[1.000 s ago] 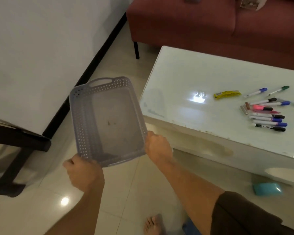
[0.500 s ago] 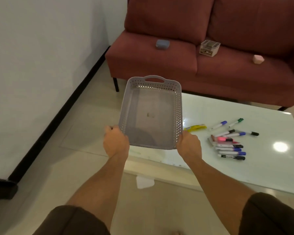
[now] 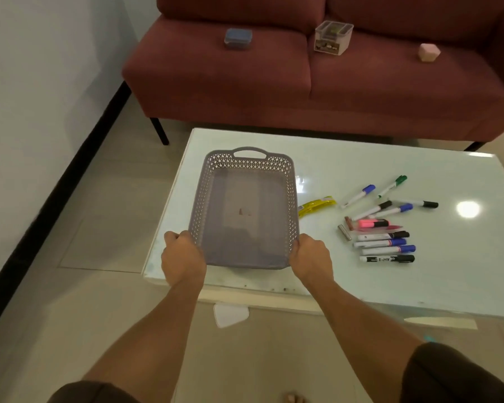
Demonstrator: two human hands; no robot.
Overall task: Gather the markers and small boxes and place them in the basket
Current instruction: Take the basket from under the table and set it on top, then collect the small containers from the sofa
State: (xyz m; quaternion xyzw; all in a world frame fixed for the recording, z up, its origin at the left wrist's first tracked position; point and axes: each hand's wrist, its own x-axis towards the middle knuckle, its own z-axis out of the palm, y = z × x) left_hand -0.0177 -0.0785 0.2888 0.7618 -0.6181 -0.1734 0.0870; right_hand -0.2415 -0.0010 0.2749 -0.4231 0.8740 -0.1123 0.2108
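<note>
Basket (image 3: pixel 292 199), long axis toward the sofa (image 3: pixel 245 82)

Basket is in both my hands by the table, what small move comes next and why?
Probably set the basket flat on the table and release your grip: left hand and right hand both hold its near corners, no markers are in it, and they lie loose just right of it.

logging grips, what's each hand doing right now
left hand: grips the basket at its near left corner
right hand: grips its near right corner
</note>
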